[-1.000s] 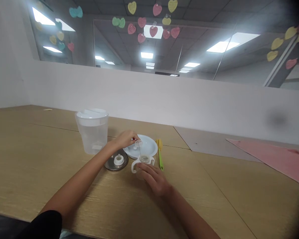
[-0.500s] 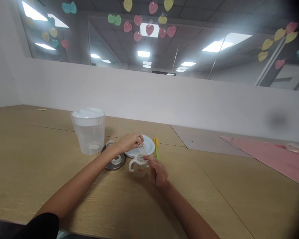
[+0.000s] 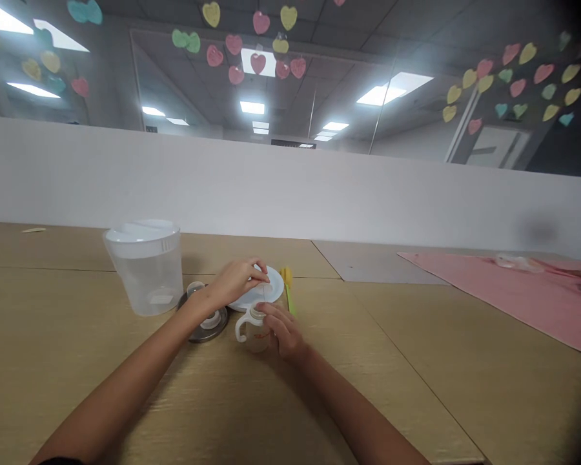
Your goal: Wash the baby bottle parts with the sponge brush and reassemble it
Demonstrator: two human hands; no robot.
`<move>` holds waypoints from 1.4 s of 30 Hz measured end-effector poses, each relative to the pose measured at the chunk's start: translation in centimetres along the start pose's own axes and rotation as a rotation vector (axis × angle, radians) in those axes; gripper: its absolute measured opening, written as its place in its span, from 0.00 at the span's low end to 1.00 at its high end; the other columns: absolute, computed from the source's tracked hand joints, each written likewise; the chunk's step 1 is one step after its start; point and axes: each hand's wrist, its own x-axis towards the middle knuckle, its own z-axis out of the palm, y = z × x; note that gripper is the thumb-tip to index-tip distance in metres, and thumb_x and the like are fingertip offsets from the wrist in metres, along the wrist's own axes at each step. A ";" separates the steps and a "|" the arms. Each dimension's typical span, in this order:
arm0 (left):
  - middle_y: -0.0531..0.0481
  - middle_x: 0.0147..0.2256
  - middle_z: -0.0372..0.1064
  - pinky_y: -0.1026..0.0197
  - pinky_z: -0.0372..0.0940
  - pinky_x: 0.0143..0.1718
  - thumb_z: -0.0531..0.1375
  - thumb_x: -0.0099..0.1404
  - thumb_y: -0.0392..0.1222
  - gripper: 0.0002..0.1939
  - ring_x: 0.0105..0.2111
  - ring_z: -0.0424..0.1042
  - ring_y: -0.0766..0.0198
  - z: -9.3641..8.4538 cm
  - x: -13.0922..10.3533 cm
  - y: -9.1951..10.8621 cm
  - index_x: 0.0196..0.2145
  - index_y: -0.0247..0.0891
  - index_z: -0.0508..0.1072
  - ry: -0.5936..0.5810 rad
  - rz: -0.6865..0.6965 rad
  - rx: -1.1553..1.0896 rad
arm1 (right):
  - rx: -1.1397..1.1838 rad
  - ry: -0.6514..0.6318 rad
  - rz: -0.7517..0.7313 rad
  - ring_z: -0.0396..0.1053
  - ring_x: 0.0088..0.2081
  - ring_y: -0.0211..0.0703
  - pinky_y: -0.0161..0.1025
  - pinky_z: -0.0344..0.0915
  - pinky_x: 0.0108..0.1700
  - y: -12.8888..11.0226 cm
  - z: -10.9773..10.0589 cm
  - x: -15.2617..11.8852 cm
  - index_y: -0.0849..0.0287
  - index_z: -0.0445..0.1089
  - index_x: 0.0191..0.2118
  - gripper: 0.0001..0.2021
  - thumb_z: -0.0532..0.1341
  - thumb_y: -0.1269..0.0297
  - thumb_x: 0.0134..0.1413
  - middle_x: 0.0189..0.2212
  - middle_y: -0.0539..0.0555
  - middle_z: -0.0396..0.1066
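A clear baby bottle [image 3: 255, 339] with white curved handles stands upright on the table, its top uncovered. My right hand [image 3: 286, 334] is closed at the bottle's right side, fingertips at the rim, hiding that side. Just above the mouth, my left hand [image 3: 239, 281] pinches a small clear round piece [image 3: 264, 289]. A thin line runs down from this piece towards the bottle; its kind is too small to tell. Behind the hands lies a pale blue plate [image 3: 275, 284]. White ring-shaped parts [image 3: 211, 321] rest on a round metal tray [image 3: 207, 334] under my left forearm.
A clear lidded pitcher [image 3: 150, 278] stands to the left. A yellow and green brush [image 3: 287, 284] lies right of the plate. A pink mat [image 3: 503, 290] covers the far right of the table [image 3: 392, 387]. A white wall [image 3: 271, 194] rises behind.
The view has swung to the right, so everything sits further left. The clear round piece now looks more edge-on over the bottle, and my right fingers stay at the rim.
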 end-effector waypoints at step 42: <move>0.51 0.41 0.70 0.65 0.59 0.37 0.60 0.60 0.43 0.08 0.36 0.69 0.65 1.9 0.6 -5.5 0.36 0.44 0.77 0.017 -0.148 0.111 | -0.333 0.143 0.045 0.64 0.36 0.40 0.38 0.63 0.36 0.0 -1.7 1.6 0.58 0.68 0.41 0.11 0.55 0.76 0.54 0.32 0.54 0.63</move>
